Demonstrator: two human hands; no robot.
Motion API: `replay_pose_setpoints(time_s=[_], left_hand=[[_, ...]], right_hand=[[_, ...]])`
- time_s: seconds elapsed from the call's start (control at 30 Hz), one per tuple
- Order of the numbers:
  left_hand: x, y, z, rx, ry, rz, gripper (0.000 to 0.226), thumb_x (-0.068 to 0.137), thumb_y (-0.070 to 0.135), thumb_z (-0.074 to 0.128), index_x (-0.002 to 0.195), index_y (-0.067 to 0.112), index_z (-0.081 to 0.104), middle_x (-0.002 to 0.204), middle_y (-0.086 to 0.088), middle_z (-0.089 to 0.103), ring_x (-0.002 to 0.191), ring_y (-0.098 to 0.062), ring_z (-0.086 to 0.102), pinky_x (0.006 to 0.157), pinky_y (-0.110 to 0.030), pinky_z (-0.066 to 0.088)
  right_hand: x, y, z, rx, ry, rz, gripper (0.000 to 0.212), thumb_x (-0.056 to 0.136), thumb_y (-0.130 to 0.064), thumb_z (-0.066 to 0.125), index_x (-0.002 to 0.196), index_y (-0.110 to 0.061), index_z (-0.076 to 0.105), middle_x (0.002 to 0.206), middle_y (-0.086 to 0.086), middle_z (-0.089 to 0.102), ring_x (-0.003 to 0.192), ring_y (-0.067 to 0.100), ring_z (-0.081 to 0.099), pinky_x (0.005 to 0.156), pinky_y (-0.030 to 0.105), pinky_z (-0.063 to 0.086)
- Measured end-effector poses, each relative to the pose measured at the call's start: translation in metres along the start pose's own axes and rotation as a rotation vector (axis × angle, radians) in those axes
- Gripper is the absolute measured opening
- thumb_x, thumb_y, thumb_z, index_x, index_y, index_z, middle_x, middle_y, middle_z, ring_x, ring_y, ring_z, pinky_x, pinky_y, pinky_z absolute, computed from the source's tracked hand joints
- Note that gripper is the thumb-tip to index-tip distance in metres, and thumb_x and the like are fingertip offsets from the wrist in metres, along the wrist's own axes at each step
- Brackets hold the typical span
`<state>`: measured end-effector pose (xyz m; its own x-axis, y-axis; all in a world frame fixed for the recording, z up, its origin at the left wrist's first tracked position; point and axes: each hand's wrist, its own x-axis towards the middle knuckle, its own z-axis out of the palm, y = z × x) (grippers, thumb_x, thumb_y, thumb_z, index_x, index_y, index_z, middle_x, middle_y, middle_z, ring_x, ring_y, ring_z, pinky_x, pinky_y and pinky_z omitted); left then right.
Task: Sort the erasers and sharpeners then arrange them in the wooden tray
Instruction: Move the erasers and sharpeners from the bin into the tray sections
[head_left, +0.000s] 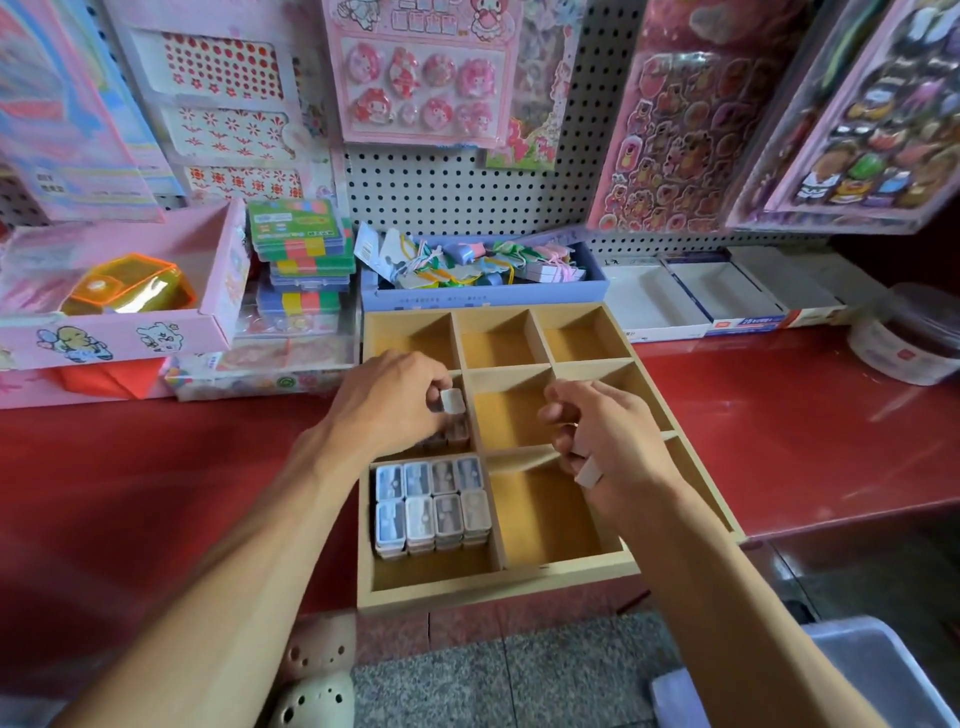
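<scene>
Wooden tray (597, 565) sits on the red counter (779, 415); its near-left compartment holds a packed block of sharpeners (432, 501). Left hand (387, 408) pinches one small white piece (452, 401) above the middle-left compartment, partly filled. Right hand (605, 447) grips a pale piece (588, 474) over the near-middle compartment. Risk: a loose pinch could drop either piece into the wrong compartment, mixing the sort.

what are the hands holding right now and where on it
The left hand pinches a small white piece by its end, over the wooden tray. The right hand grips a pale piece; one end sticks out.
</scene>
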<state>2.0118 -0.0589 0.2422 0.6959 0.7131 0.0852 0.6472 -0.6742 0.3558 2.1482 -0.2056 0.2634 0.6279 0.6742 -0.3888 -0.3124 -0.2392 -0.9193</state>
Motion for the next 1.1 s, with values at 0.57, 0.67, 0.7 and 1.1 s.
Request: replay_pose_setpoints(time_s=[0.57,0.67,0.7,1.1], left_hand=[[-0.020,0.023,-0.007,-0.214,0.194,-0.001,0.017,0.077,0.040,0.076,0.078,0.025,0.068,0.072,0.016,0.068,0.069,-0.004,0.062,0.064,-0.025,0.049],[-0.054,0.050,-0.007,-0.565,0.050,0.078,0.020,0.074,0.034,0.080,0.066,0.024,0.065,0.066,0.013,0.067,0.058,-0.003,0.058,0.059,-0.024,0.046],[-0.062,0.057,-0.004,-0.647,0.014,0.112,0.017,0.073,0.029,0.082,0.068,0.024,0.066,0.069,0.013,0.067,0.059,-0.006,0.059,0.060,-0.027,0.048],[-0.073,0.050,0.002,-0.822,0.018,0.169,0.013,0.077,0.017,0.079,0.083,0.027,0.076,0.080,0.015,0.069,0.073,-0.007,0.063,0.072,-0.027,0.051]], right_hand=[[-0.002,0.004,-0.001,0.386,-0.022,0.142,0.019,0.103,-0.015,0.047,0.089,-0.012,0.059,0.063,0.002,0.056,0.045,0.009,0.045,0.040,0.019,0.033],[-0.003,0.005,0.009,0.558,-0.024,0.179,0.022,0.105,-0.017,0.046,0.087,-0.012,0.058,0.061,0.001,0.055,0.044,0.008,0.044,0.047,0.018,0.038],[-0.004,0.005,0.012,0.610,-0.036,0.185,0.022,0.105,-0.018,0.045,0.087,-0.012,0.057,0.061,0.000,0.054,0.045,0.008,0.044,0.056,0.019,0.040],[-0.020,0.004,0.037,0.636,0.002,0.165,0.028,0.105,-0.019,0.046,0.080,-0.014,0.057,0.066,0.000,0.045,0.058,0.014,0.041,0.069,0.038,0.049]])
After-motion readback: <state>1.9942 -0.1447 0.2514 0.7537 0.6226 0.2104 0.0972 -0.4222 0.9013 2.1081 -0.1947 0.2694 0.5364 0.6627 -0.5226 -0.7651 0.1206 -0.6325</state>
